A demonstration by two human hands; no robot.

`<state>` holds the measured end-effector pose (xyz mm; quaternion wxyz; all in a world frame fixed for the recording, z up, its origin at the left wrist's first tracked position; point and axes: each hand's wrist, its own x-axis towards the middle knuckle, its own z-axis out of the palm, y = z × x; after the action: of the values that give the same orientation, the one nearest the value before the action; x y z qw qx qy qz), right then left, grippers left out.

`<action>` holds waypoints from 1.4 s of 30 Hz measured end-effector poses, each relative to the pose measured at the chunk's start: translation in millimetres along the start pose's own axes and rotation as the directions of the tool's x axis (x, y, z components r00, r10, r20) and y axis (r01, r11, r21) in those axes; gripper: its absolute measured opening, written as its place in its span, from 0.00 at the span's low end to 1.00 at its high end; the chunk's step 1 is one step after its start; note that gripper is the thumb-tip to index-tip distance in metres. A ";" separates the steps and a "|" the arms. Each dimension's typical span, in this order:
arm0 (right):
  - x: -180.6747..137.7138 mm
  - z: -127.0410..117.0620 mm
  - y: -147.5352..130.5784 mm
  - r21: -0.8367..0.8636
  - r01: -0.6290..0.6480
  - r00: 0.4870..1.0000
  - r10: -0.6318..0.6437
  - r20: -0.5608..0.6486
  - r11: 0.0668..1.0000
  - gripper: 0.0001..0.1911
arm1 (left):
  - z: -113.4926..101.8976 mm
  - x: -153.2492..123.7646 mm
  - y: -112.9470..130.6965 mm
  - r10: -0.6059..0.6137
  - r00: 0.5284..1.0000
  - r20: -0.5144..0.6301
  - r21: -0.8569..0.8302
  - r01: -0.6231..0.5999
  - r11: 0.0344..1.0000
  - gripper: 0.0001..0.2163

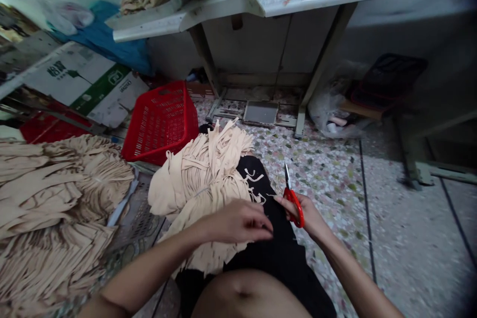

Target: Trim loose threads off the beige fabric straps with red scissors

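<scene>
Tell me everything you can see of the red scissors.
The red scissors have looped red plastic handles and narrow, pointed metal blades that look closed or nearly so. They sit in the right hand, its fingers wrapped around the handles, with the blades tilted up and pointing away from the person. The tips show against the speckled floor, just beside the black cloth.

Red-handled scissors (293,207): steel blades closed, tips pointing away. Beige fabric strips (203,179): long, bundled in a loose heap on black cloth (276,258).
</scene>
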<state>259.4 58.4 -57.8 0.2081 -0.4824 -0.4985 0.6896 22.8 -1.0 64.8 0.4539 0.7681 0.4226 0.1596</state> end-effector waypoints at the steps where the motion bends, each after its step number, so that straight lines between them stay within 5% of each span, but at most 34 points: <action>1: 1.5 1.2 -1.8 0.005 0.013 1.000 -0.013 0.002 1.000 0.28 | -12.5 -1.3 -1.1 -0.059 0.987 -0.150 -0.003 0.060 0.998 0.11; 2: 2.7 2.5 -4.4 0.012 0.023 1.000 -0.023 -0.001 1.000 0.28 | -26.2 -2.0 -3.3 -0.123 0.937 -0.327 0.016 0.136 0.991 0.12; 4: 4.6 5.7 -10.9 0.026 0.038 0.999 -0.038 -0.004 0.999 0.27 | -51.6 -2.2 -11.8 -0.217 0.758 -0.615 0.085 0.337 0.937 0.10; 5: 5.4 7.7 -14.2 0.030 0.043 0.999 -0.043 -0.002 0.999 0.27 | -61.6 -1.8 -17.9 -0.250 0.683 -0.687 0.120 0.445 0.888 0.09; 7: 7.0 12.5 -19.5 0.031 0.038 0.999 -0.038 0.007 0.999 0.26 | -73.8 -0.1 -32.2 -0.308 0.624 -0.718 0.168 0.585 0.793 0.07; 10: 8.4 19.5 -24.0 0.017 0.026 1.000 -0.027 0.013 1.000 0.26 | -76.4 3.9 -52.3 -0.353 0.646 -0.677 0.156 0.595 0.788 0.05; 16: 1.9 21.9 -33.7 -0.026 0.045 0.998 -0.043 0.050 0.999 0.27 | -64.4 6.5 -59.9 -0.345 0.671 -0.657 -0.128 0.351 0.928 0.04; 21: -12.9 16.0 -37.6 -0.056 0.066 0.983 -0.055 0.176 0.996 0.27 | -49.4 4.8 -44.5 -0.340 0.866 -0.368 -0.285 0.243 0.927 0.09; 23: -18.4 13.1 -31.9 -0.045 0.061 0.981 -0.052 0.187 0.997 0.26 | -46.5 6.9 -40.8 -0.342 0.894 -0.289 -0.284 0.261 0.922 0.10; 27: -23.7 5.3 -12.8 -0.039 0.070 0.985 -0.063 0.158 0.997 0.26 | -47.8 17.5 -33.4 -0.376 0.874 -0.307 -0.350 0.264 0.899 0.12; 31: -24.8 -3.1 -3.6 -0.061 0.112 0.982 -0.101 0.159 0.992 0.26 | -49.2 31.1 -23.8 -0.306 0.904 -0.298 -0.395 0.175 0.902 0.13; 36: -29.9 -11.0 -20.2 -0.325 0.318 0.944 -0.265 0.197 0.891 0.23 | -50.0 41.2 -20.3 -0.326 0.909 -0.260 -0.508 0.158 0.847 0.15; 42: -27.9 -10.2 -39.6 -0.438 0.375 0.918 -0.261 0.298 0.817 0.21 | -46.8 41.8 -22.7 -0.382 0.906 -0.181 -0.632 0.190 0.751 0.14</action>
<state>273.1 58.4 -10.3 0.1352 -0.3472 -0.7496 0.5471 6.7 63.7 65.3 0.6233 0.4757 0.5274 0.3272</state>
